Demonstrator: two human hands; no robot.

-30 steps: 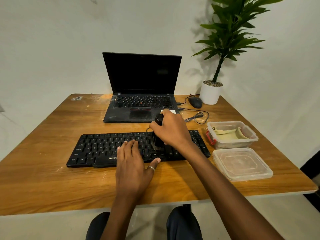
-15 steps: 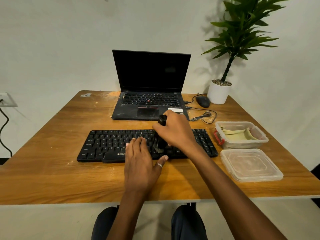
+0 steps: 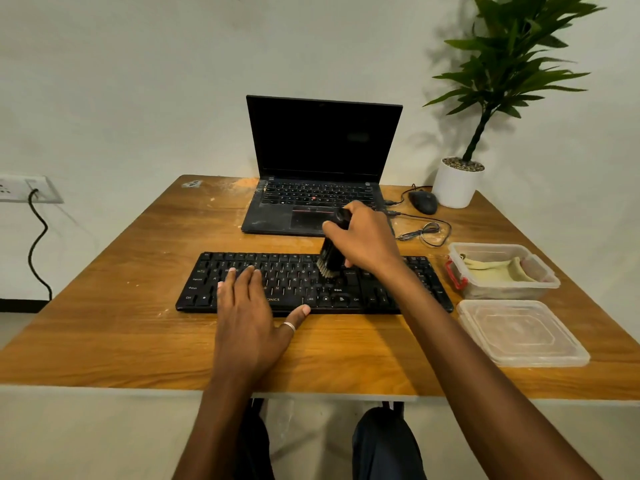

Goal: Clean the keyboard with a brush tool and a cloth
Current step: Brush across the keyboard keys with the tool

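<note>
Cleaning under way: a person's right hand [image 3: 367, 237] curls its fingers round a black brush tool [image 3: 331, 253], bristles on the keyboard [image 3: 298, 271] just below them. The left hand [image 3: 249, 317] lies flat, fingers straight on the keys. The cloth [image 3: 495, 271] sits in a tub [image 3: 502, 292] right of both.

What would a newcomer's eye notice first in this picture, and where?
The right hand grips a black brush tool, its pale bristles down on the long black keyboard in the middle of the wooden table. The left hand rests flat, fingers on the keyboard's left half. Behind stand an open black laptop with a dark screen and, far right, a green potted plant.
</note>
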